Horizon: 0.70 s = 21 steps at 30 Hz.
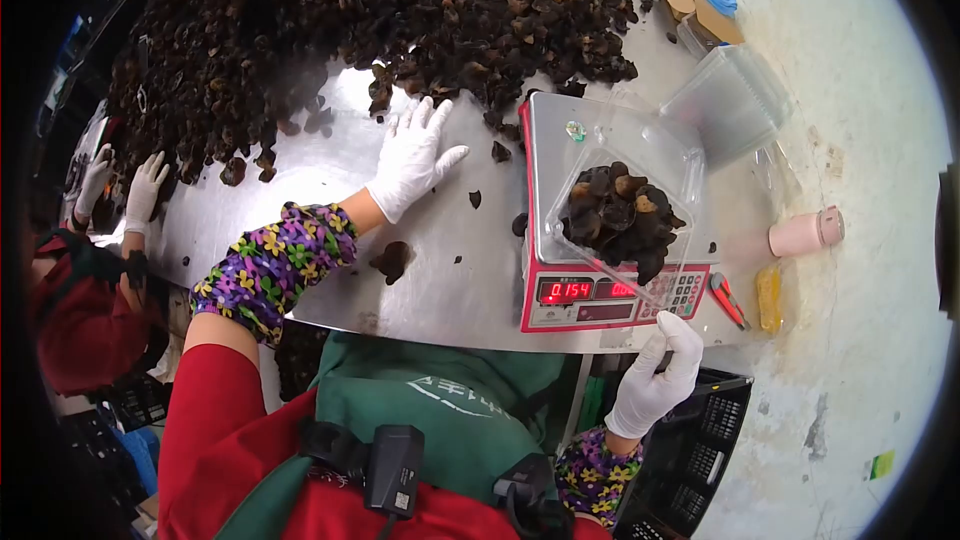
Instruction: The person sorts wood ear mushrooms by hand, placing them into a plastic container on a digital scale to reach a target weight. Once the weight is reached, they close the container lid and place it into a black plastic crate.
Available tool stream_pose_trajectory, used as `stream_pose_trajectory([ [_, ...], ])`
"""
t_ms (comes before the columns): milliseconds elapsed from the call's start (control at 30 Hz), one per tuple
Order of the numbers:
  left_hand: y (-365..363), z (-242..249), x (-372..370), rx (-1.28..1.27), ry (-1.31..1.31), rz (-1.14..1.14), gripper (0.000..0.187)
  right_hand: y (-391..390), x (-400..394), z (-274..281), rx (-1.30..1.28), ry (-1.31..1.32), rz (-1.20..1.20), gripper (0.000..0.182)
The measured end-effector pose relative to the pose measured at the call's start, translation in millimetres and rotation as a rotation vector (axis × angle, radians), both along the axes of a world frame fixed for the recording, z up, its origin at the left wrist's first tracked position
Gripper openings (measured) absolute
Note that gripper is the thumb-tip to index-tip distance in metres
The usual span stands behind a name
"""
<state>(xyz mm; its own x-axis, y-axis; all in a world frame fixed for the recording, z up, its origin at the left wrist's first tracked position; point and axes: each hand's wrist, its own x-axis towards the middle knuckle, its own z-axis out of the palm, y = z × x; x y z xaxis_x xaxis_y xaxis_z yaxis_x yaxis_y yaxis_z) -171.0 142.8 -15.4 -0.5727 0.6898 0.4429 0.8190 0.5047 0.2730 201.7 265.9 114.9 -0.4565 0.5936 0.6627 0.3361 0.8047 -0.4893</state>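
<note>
My left hand (410, 160), in a white glove, lies with fingers spread on the metal table. Its fingertips are close to the near edge of a large pile of dark wood ear mushrooms (450, 20). My right hand (655, 375), also gloved, is at the front edge of the digital scale (555, 140). Its bent fingers and thumb close at the near corner of a clear plastic box (690, 215); the exact contact is hard to see. Inside the box sits a clump of wood ear mushrooms (620, 215). Red digits on the scale read 0.154.
Clear plastic boxes (730, 100) are stacked right of the scale. A pink bottle (805, 232), a red cutter knife (728, 300) and a yellow packet (769, 298) lie along the right side. A co-worker's gloved hands (145, 190) are at the left. Loose mushroom pieces (392, 262) dot the table.
</note>
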Motion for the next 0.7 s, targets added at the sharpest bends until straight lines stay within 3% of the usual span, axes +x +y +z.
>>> stream_pose_trajectory([
  [100, -12.3, 9.5, 6.6, -0.125, -0.027, -0.034, 0.067, 1.2, -5.8, -1.4, -0.004, -0.016, 0.042, 0.016],
  [167, -17.1, 48.5, 29.6, -0.302, -0.476, -0.487, 0.062, 0.1, -10.7, -1.2, 0.001, -0.015, 0.050, 0.016],
  [267, -42.5, 37.8, 67.0, -0.234, -0.466, -0.816, 0.054, -4.1, -13.8, -0.4, 0.013, -0.008, 0.055, 0.017],
  [300, -51.0, 57.7, 72.8, -0.274, -0.631, -0.804, 0.050, -6.1, -15.1, -0.3, 0.021, -0.006, 0.057, 0.018],
  [367, -73.1, 82.9, 71.5, -0.175, -0.555, -0.657, 0.045, -13.3, -13.1, -2.0, -0.007, -0.006, 0.088, 0.020],
  [433, -103.5, 109.6, 69.7, 0.127, -0.650, -0.435, 0.036, -21.9, -11.2, -5.4, -0.035, -0.004, 0.118, 0.021],
  [500, -137.3, 122.0, 63.5, 0.235, -0.649, -0.048, 0.029, -33.0, -12.2, -8.6, -0.079, -0.018, 0.176, 0.024],
  [600, -207.9, 85.0, 46.5, 0.463, -0.507, 0.236, 0.025, -48.6, -24.7, -10.8, -0.092, -0.058, 0.314, 0.027],
  [700, -262.9, 50.7, 61.7, 0.520, -0.406, 0.469, 0.024, -61.2, -40.7, -19.6, -0.134, -0.070, 0.444, 0.028],
])
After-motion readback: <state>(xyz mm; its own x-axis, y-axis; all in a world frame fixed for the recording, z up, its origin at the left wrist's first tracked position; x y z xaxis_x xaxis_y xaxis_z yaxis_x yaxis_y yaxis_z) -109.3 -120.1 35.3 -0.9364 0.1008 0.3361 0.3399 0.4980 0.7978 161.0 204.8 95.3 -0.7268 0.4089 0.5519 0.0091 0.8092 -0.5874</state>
